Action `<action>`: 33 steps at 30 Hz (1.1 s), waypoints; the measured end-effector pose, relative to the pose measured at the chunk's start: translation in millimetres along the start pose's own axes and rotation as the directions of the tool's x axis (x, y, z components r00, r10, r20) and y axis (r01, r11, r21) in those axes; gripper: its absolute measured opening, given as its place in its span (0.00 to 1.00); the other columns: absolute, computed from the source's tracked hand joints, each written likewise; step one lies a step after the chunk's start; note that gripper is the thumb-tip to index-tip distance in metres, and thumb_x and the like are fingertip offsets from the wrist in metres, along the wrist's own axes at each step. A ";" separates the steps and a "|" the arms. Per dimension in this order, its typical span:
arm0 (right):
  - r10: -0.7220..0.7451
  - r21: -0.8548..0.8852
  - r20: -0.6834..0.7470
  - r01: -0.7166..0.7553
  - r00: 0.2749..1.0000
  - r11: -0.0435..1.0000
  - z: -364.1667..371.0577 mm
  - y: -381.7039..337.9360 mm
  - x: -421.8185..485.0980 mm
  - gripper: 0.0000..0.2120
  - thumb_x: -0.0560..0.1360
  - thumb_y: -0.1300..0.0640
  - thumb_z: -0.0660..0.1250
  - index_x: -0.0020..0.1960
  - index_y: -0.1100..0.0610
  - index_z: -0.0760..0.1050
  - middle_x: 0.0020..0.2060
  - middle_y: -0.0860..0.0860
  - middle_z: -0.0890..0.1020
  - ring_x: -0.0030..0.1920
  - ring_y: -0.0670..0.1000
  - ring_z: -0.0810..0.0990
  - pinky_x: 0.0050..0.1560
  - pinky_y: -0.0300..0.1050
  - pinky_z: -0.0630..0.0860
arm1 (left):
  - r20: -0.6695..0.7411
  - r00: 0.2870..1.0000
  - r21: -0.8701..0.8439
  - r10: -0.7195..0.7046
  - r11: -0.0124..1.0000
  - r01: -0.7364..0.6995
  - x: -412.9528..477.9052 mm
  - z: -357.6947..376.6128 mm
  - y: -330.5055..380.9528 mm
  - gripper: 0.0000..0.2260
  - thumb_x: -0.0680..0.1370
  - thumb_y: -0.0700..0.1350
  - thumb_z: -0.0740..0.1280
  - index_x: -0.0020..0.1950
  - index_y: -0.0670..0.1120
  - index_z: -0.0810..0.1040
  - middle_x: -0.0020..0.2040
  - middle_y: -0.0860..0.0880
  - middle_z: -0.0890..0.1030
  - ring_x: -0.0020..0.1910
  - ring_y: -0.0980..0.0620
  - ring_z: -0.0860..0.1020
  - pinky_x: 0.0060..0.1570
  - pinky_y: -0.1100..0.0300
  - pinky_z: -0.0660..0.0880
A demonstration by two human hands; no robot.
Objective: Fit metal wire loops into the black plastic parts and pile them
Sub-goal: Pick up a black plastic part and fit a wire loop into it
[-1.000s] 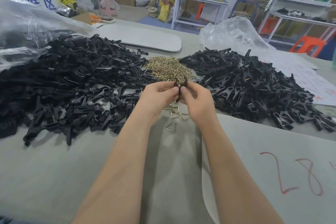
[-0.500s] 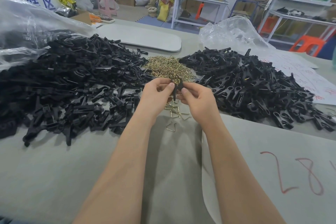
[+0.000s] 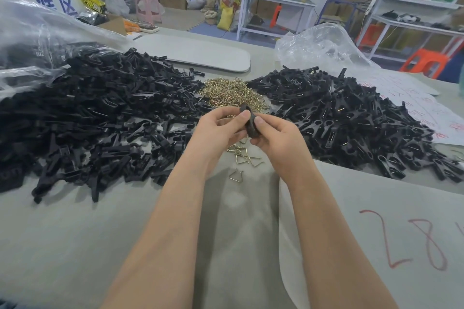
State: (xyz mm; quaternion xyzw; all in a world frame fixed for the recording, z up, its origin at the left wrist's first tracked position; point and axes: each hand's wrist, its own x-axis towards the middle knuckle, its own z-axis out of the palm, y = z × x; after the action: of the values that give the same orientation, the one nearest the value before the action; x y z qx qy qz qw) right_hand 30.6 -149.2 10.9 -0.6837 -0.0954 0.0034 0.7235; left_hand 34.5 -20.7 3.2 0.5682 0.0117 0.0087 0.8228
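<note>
Both hands meet over the table's middle and pinch one black plastic part [image 3: 249, 121] between them. My left hand [image 3: 221, 128] holds its left side with thumb and fingers; my right hand [image 3: 276, 138] grips its right side. Whether a wire loop sits in the part is hidden by my fingers. Behind my hands lies a heap of brass-coloured wire loops [image 3: 232, 94]. A few loose loops [image 3: 247, 158] lie on the table below my hands. A big pile of black parts [image 3: 95, 113] spreads on the left, and another pile [image 3: 346, 118] on the right.
Clear plastic bags lie at the far left [image 3: 32, 32] and behind the right pile [image 3: 319, 45]. A grey board [image 3: 198, 54] lies at the back. Written paper sheets [image 3: 426, 113] lie far right. A grey sheet with red numbers [image 3: 414, 241] covers the near right.
The hands have turned the black part between them, so its rounded ring end now shows above my fingers. Both hands stay over the same spot.
</note>
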 end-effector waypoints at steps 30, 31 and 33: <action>-0.046 -0.624 -0.138 -0.051 0.989 0.780 3.9 23.3 8.0 0.04 0.78 0.60 0.60 0.44 0.55 0.69 0.40 0.51 0.79 0.43 0.51 0.80 0.43 0.40 0.73 | -0.091 0.943 -0.689 -0.320 0.704 0.172 -0.3 -13.0 12.2 0.03 0.74 0.36 0.70 0.42 0.39 0.77 0.42 0.43 0.77 0.41 0.53 0.79 0.41 0.62 0.81; -0.031 -0.486 -0.162 -0.053 0.986 0.872 3.9 19.9 7.4 0.06 0.78 0.62 0.60 0.43 0.55 0.70 0.39 0.52 0.81 0.41 0.48 0.81 0.42 0.40 0.77 | -0.068 0.944 -0.692 -0.322 0.697 0.188 -0.3 -12.7 12.3 0.03 0.74 0.36 0.70 0.42 0.38 0.77 0.42 0.43 0.77 0.41 0.52 0.80 0.40 0.61 0.81; -0.011 -0.281 -0.162 -0.035 0.987 0.959 3.7 13.9 6.2 0.08 0.78 0.64 0.60 0.42 0.55 0.70 0.36 0.53 0.82 0.33 0.43 0.82 0.37 0.36 0.79 | -0.023 0.946 -0.689 -0.323 0.691 0.219 -0.6 -11.1 12.3 0.03 0.73 0.36 0.70 0.43 0.38 0.78 0.41 0.42 0.78 0.41 0.51 0.81 0.39 0.61 0.81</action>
State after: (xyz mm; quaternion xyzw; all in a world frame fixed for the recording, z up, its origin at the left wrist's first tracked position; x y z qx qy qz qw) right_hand 37.9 -143.9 -1.9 -0.7786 -0.0318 -0.0612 0.6238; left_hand 33.6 -6.0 10.7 0.2186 0.1505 -0.0688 0.9617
